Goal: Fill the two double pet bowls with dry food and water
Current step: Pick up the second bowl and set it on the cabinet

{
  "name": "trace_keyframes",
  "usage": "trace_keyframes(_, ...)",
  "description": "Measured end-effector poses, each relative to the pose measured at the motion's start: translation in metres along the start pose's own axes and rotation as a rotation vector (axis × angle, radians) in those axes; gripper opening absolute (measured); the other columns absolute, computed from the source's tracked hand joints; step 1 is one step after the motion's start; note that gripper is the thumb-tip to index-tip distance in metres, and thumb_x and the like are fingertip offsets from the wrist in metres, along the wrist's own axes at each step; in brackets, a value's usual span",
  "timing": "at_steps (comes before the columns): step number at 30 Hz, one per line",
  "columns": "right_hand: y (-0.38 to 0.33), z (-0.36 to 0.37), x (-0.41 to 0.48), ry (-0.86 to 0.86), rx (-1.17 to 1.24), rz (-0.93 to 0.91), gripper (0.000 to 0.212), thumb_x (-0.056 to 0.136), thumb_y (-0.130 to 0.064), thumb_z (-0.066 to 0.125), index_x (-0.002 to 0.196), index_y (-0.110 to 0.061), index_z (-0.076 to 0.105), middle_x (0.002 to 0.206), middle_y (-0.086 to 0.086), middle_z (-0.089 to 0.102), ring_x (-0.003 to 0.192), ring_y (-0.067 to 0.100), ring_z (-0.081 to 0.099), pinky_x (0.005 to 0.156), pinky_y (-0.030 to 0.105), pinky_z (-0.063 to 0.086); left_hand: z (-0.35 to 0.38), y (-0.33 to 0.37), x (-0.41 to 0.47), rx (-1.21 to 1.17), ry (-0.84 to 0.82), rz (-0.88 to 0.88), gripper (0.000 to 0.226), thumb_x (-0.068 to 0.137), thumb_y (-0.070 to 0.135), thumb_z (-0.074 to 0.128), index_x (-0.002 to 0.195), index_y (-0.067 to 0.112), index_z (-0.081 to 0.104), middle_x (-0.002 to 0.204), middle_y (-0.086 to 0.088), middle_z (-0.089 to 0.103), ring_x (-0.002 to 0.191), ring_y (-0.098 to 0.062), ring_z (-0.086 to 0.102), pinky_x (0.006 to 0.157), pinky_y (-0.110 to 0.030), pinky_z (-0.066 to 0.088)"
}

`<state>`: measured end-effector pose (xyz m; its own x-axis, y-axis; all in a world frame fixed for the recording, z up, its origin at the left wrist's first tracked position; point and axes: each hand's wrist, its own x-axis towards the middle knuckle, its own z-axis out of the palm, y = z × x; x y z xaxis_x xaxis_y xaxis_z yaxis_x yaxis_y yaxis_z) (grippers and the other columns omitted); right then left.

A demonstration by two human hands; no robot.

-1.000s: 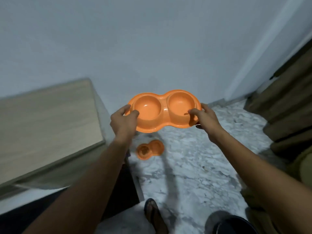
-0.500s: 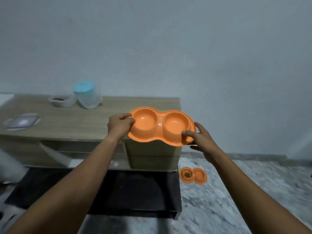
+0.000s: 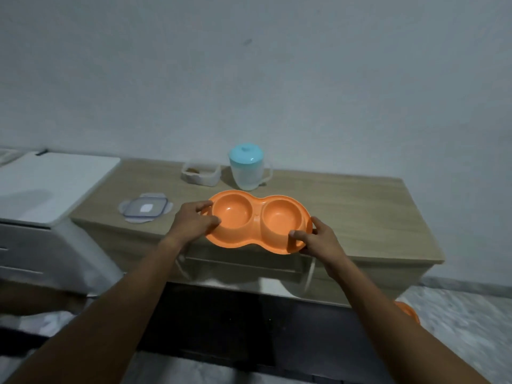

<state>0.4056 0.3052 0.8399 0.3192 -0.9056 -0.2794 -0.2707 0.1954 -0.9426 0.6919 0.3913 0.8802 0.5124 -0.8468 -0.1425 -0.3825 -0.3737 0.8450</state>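
Note:
An orange double pet bowl (image 3: 257, 221), both cups empty, hangs over the front part of a wooden cabinet top (image 3: 346, 206). My left hand (image 3: 191, 221) grips its left end and my right hand (image 3: 318, 239) grips its right end. Behind it stand a clear jug with a light blue lid (image 3: 247, 169) and an open clear food box (image 3: 201, 173) with brown bits inside. A second orange double bowl (image 3: 408, 314) lies on the floor at the right, mostly hidden behind my right forearm.
The food box's lid (image 3: 145, 207) lies flat on the cabinet's left part. A white unit (image 3: 47, 184) adjoins the cabinet on the left. A dark mat (image 3: 235, 322) covers the marble floor (image 3: 465, 328) in front. A plain wall rises behind.
My view has swung left onto the cabinet. Both hands have carried the bowl from mid-air near the cabinet's right end to above its top, in front of the jug.

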Motion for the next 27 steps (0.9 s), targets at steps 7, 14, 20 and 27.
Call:
trace_keyframes(7,-0.007,0.08,0.071,0.087,-0.149,0.02,0.043,0.082,-0.029,0.078,0.12,-0.028,0.06,0.113,-0.003,0.066,0.107,0.029,0.066,0.092,0.054,0.058,-0.037,-0.055,0.082,0.022,-0.046,-0.052,0.065,0.077,0.015,0.08,0.137,0.014,0.057,0.138,-0.009,0.057,0.123,-0.024,0.053,0.098,-0.036,0.045)
trace_keyframes(14,0.003,0.132,0.137,0.104,-0.238,0.157,0.073,0.088,-0.033,0.073,0.153,-0.016,0.044,0.148,0.011,0.055,0.127,0.033,0.058,0.107,0.053,0.049,-0.044,-0.098,0.147,0.034,-0.048,-0.164,0.065,0.078,0.014,0.078,0.139,0.016,0.055,0.135,-0.008,0.059,0.113,-0.023,0.059,0.094,-0.035,0.048)
trace_keyframes(20,-0.004,0.172,0.155,0.159,-0.314,0.212,0.067,0.092,-0.034,0.07,0.152,-0.017,0.047,0.148,0.011,0.056,0.131,0.033,0.055,0.108,0.045,0.047,-0.063,-0.126,0.189,0.08,-0.155,-0.206,0.063,0.08,0.018,0.075,0.14,0.019,0.054,0.136,-0.007,0.058,0.117,-0.025,0.058,0.094,-0.031,0.046)
trace_keyframes(27,-0.014,0.225,0.168,0.27,-0.316,0.262,0.062,0.091,-0.023,0.069,0.15,-0.016,0.05,0.147,0.011,0.057,0.13,0.032,0.055,0.102,0.04,0.046,-0.102,-0.137,0.241,0.35,-0.317,-0.067,0.065,0.077,0.038,0.077,0.136,0.021,0.057,0.128,-0.007,0.064,0.111,-0.027,0.062,0.092,-0.036,0.05)
